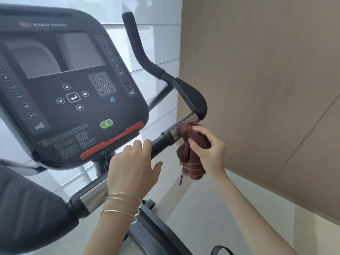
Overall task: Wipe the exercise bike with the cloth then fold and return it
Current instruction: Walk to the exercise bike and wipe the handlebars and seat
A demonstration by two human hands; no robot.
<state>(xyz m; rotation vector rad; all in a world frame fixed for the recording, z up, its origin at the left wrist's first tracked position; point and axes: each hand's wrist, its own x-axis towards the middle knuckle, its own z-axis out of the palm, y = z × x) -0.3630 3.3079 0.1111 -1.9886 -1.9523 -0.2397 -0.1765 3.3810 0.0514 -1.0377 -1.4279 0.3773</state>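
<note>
One brown cloth (191, 155) is bunched in the right hand (207, 150), at about 4 o'clock from the middle of the view; its upper end is pressed against the shiny metal section (181, 124) of the exercise bike (73, 100) handlebar, just below the padded black elbow rest (191, 96) at 3 o'clock, and its striped lower end hangs loose beneath the hand. The right hand pinches the cloth between thumb and curled fingers, closed around the fabric. The left hand (132, 168) lies at about 6 o'clock, just to the 9 o'clock side of the cloth and not touching it; its fingers are draped over the black part of the same handlebar, thumb spread out toward the cloth, the grip loose rather than clenched, with nothing held but the bar. Three thin metal bangles (123, 205) circle the left wrist. One console (60, 80) fills the 10 o'clock area, dark-faced, with a blank screen, one number keypad, one green button (106, 123) and one red strip (112, 142) along its lower edge. One upright black handle (136, 43) rises at 12 o'clock. A second padded rest (27, 208) sits at 8 o'clock. A beige wall panel (266, 80) stands from 1 to 4 o'clock, and pale floor (211, 208) runs below the hands.
</note>
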